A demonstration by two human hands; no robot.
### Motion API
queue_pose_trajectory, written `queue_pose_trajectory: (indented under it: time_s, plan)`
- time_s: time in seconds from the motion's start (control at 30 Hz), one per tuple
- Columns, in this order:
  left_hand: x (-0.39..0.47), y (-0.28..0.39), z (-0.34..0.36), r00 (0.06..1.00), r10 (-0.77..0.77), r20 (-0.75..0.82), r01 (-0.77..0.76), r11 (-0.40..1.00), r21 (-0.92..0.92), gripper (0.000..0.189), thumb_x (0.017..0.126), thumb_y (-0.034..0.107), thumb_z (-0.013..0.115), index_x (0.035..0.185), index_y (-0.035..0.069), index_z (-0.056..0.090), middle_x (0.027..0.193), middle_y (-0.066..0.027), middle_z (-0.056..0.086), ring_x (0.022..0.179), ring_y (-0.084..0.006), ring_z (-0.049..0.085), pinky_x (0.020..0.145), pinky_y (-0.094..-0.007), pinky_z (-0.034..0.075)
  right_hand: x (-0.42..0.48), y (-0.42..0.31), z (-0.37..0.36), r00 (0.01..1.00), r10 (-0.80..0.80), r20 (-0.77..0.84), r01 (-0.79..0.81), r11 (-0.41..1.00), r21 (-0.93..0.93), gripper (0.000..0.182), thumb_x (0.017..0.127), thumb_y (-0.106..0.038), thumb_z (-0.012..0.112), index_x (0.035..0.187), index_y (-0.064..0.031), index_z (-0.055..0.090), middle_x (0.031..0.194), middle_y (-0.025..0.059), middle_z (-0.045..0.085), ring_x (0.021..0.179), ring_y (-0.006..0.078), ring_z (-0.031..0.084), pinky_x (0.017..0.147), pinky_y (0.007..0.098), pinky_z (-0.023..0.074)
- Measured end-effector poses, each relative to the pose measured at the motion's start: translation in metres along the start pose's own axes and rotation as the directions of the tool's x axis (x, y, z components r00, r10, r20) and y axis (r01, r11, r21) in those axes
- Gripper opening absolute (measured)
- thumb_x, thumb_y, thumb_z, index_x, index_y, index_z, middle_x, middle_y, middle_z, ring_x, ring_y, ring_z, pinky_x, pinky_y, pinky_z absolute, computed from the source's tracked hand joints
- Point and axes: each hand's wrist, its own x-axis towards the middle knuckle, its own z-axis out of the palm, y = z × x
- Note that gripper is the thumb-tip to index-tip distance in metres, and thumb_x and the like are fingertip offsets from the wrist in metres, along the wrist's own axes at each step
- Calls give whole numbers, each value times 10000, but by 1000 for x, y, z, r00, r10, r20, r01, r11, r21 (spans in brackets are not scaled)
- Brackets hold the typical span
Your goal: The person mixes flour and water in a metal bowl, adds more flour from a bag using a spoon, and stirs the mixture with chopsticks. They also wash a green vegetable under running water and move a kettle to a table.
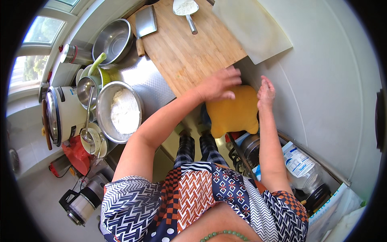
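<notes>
My left hand [220, 84] is blurred, fingers apart, over the upper left edge of a yellow cloth-like cover [234, 110], near the corner of a wooden cutting board [193, 51]. My right hand [266, 93] is beside the cover's right edge, its fingers close together; whether it grips anything cannot be made out. A cleaver [146, 22] with a wooden handle and a metal scoop [191, 24] of white powder lie on the board. Left of my left arm, a steel bowl [104, 133] holds white flour-like powder [125, 112].
An empty steel bowl [112, 40], a green colander [105, 75], a ladle [88, 121] and a white rice cooker [71, 112] line the window side. A pale board [254, 33] leans at the wall. A rack with a plastic jar [307, 175] is at lower right.
</notes>
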Motion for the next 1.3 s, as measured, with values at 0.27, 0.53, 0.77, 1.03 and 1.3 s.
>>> queue_pose_trajectory:
  time_s: [0.27, 0.53, 0.77, 1.03, 1.3]
  plan:
    - [-17, -22, -16, 936, -210, -284, 311, 869, 385, 677, 762, 447, 620, 1241, 8, 428, 1328, -216, 372, 1267, -373, 321, 1058, -465, 250, 22, -80, 65, 930, -357, 89, 315, 650, -691, 459, 765, -392, 694, 957, 19, 626, 680, 78, 613, 640, 195, 562, 647, 338, 445]
    - [-18, -70, -48, 725, -292, -624, 656, 570, 495, 690, 723, 425, 631, 1212, -21, 435, 1280, -211, 425, 1193, -383, 386, 973, -459, 321, 13, -74, 55, 783, -619, 61, 468, 522, -713, 352, 791, -353, 675, 875, -12, 663, 795, 129, 671, 730, 264, 625, 694, 363, 465]
    - [-22, 28, 33, 909, 41, 414, 57, 974, -221, 606, 732, 442, 632, 1221, 99, 528, 1304, -116, 468, 1265, -296, 372, 1081, -423, 241, 11, -71, 56, 745, -665, 53, 491, 493, -718, 328, 818, -329, 654, 901, -11, 661, 770, 122, 667, 680, 244, 616, 646, 345, 462]
    - [-11, -11, -31, 859, -408, -308, 505, 773, 384, 670, 740, 459, 625, 1257, 66, 459, 1375, -130, 374, 1302, -307, 285, 1054, -450, 233, 6, -59, 69, 705, -707, 54, 537, 483, -692, 351, 816, -345, 652, 890, -2, 663, 782, 140, 668, 698, 271, 629, 654, 362, 468]
    - [-50, 40, 27, 984, 180, 14, -180, 984, -16, 451, 780, 427, 605, 1090, 101, 591, 1160, -91, 541, 1107, -313, 490, 954, -407, 388, 28, -61, 85, 844, -537, -11, 366, 589, -720, 359, 813, -355, 651, 874, -1, 663, 700, 94, 622, 607, 203, 558, 587, 332, 430]
